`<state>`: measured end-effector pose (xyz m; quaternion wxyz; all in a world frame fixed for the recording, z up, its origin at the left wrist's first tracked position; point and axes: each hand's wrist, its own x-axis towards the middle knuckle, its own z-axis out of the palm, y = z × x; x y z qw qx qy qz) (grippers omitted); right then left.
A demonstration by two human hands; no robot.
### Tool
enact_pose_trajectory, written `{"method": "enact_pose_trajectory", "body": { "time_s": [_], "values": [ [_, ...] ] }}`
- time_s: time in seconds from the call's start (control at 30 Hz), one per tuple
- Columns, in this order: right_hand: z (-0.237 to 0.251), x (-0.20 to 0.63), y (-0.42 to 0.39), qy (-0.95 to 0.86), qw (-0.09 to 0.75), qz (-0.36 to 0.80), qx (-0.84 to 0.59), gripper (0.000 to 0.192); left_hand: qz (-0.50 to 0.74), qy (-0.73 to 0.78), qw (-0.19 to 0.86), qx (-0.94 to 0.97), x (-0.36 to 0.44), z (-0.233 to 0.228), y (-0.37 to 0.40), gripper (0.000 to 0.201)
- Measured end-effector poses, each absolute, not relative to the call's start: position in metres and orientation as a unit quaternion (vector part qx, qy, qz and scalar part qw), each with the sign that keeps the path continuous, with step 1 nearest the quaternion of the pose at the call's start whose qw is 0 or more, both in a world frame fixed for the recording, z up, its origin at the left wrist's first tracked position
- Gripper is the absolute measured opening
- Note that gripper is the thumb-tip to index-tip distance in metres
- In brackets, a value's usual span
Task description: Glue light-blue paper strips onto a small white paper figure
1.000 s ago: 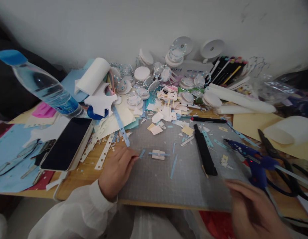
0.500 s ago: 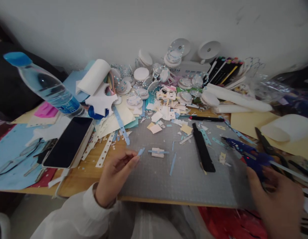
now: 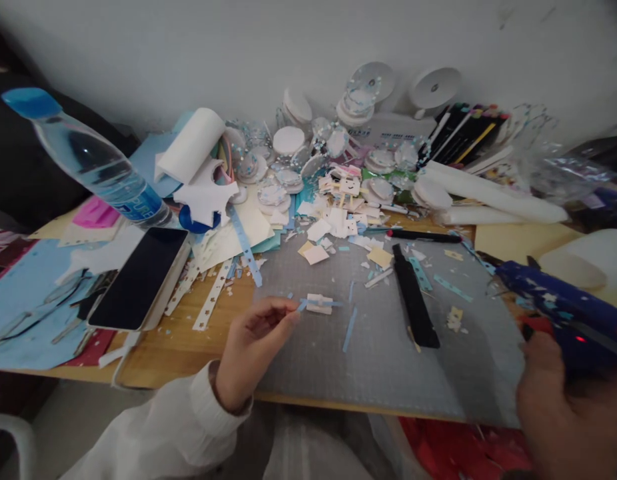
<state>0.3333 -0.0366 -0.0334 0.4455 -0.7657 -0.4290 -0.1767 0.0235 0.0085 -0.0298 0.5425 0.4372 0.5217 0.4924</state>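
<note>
My left hand [image 3: 261, 347] pinches a small light-blue paper strip [image 3: 302, 305] between thumb and forefinger over the grey cutting mat [image 3: 298, 367]. Just right of those fingertips lies a small white paper piece [image 3: 319, 304] with a blue strip across it; whether the two strips touch, I cannot tell. At the far right, my right hand [image 3: 563, 407], partly blurred, is wrapped round a dark-blue hot glue gun [image 3: 578, 307] with a red trigger and a lit red light. Another thin blue strip [image 3: 349, 329] rests on the mat.
A black knife-like tool [image 3: 416, 297] and paper scraps [image 3: 379, 257] lie on the mat. Behind are white discs with beaded wires [image 3: 288, 141], a paper roll [image 3: 191, 143] and markers [image 3: 463, 137]. On the left stand a water bottle [image 3: 96, 160] and a phone [image 3: 141, 277].
My left hand has moved right with the blue strip, up to the white paper piece. My right hand has taken hold of the glue gun and raised it from the table.
</note>
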Motion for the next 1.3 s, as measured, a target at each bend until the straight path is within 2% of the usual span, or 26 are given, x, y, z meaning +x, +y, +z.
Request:
{"method": "enact_pose_trajectory", "body": {
  "time_s": [0.03,0.17,0.3,0.4,0.63,0.77,1.3],
  "values": [
    [-0.03,0.322,-0.037,-0.443,0.463,-0.18,-0.746,0.079,0.491,0.524,0.543,0.436,0.025,-0.031,0.009,0.008],
    [-0.033,0.28,-0.044,-0.453,0.418,-0.161,-0.771,0.029,0.48,0.534,0.543,0.436,0.03,-0.035,0.009,0.006],
    [-0.051,0.248,-0.051,-0.571,0.4,-0.054,-0.715,0.017,0.478,0.524,0.549,0.443,0.032,-0.038,0.008,0.005],
    [-0.06,0.235,-0.049,-0.573,0.395,-0.004,-0.718,0.014,0.47,0.516,0.556,0.452,0.031,-0.038,0.009,0.006],
    [-0.059,0.233,-0.043,-0.532,0.344,0.013,-0.774,0.02,0.465,0.51,0.568,0.449,0.032,-0.035,0.01,0.01],
    [-0.056,0.231,-0.04,-0.533,0.326,0.04,-0.78,0.018,0.46,0.514,0.564,0.454,0.032,-0.034,0.011,0.011],
    [-0.06,0.231,-0.041,-0.491,0.292,0.055,-0.819,0.024,0.451,0.509,0.568,0.463,0.031,-0.035,0.012,0.016]
  ]
}}
